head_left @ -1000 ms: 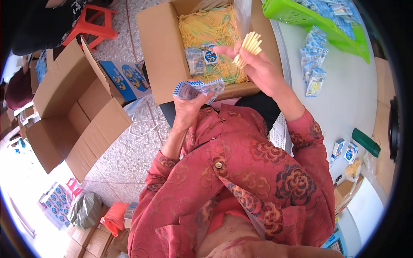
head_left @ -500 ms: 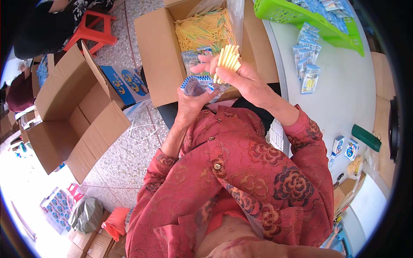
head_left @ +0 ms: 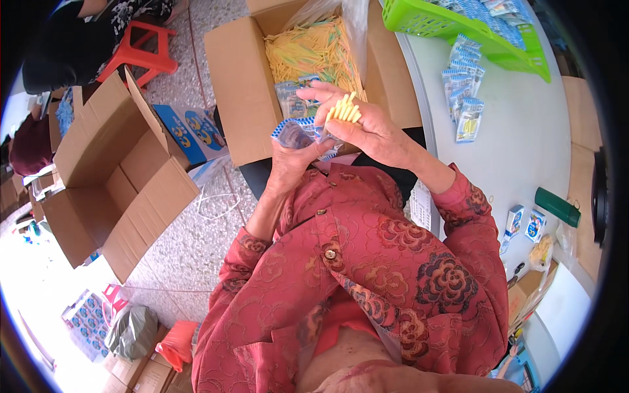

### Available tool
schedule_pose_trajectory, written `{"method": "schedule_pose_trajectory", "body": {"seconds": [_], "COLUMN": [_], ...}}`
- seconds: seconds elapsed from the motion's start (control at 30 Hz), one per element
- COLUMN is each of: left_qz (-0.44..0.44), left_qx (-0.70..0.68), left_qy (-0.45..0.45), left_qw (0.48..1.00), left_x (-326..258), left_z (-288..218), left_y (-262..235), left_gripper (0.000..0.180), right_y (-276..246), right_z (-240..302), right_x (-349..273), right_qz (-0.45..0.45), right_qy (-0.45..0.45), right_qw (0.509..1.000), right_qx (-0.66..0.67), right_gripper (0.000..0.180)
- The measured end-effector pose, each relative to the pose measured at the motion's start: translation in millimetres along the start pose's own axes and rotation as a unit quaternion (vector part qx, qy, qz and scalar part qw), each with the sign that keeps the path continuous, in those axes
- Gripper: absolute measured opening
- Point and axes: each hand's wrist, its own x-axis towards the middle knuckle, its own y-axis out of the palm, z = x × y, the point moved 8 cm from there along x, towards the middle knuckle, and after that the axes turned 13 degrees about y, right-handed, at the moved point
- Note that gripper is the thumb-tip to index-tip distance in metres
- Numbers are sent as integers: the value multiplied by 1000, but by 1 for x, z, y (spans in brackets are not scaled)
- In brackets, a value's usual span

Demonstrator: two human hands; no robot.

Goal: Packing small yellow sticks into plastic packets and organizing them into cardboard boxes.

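My left hand (head_left: 289,165) is closed on a small clear packet with a blue checked border (head_left: 295,135), its mouth spread open upward. Just to the right of that mouth, my right hand (head_left: 383,136) grips a bundle of thin pale-yellow sticks (head_left: 344,110), whose upper ends poke out above the fingers. The lower ends are hidden by the hand and packet. Beyond both hands, a heap of loose yellow and greenish sticks (head_left: 304,52) fills a lined cardboard box (head_left: 244,92). Some more packets (head_left: 286,97) lie on the near part of the heap.
Filled packets (head_left: 466,92) lie in a row on the white table (head_left: 511,124), beside a green basket (head_left: 452,27) of packets. An open carton (head_left: 121,190) stands on the left floor. A red stool (head_left: 147,56) is near another person. A green cylinder (head_left: 557,207) lies at right.
My right hand has come down and tilted, bringing the sticks lower and closer to the packet's mouth. The left hand keeps its hold on the packet and has hardly moved.
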Motion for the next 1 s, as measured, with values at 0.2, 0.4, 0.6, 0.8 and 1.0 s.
{"method": "schedule_pose_trajectory", "body": {"seconds": [0.2, 0.4, 0.6, 0.8, 1.0], "left_qz": [2, 7, 7, 10, 48], "left_qx": [-4, -4, -11, 5, 38], "left_qy": [38, 41, 15, 40, 26], "left_qw": [999, 999, 1000, 999, 998], "left_x": [2, 1, 0, 4, 8], "left_z": [-11, -11, -8, -12, -12], "left_y": [2, -1, -5, -4, 7], "left_gripper": [27, 27, 25, 26, 28], "right_y": [0, 0, -5, -21, -28], "right_z": [16, 23, 26, 5, -17], "right_x": [0, -4, -8, -17, -26], "right_qz": [26, 42, 24, -50, -37], "right_qy": [-12, -25, -48, 3, 74], "right_qw": [999, 998, 996, 999, 995], "right_qx": [-44, -34, -70, -17, 56], "right_gripper": [26, 43, 52, 39, 18]}}
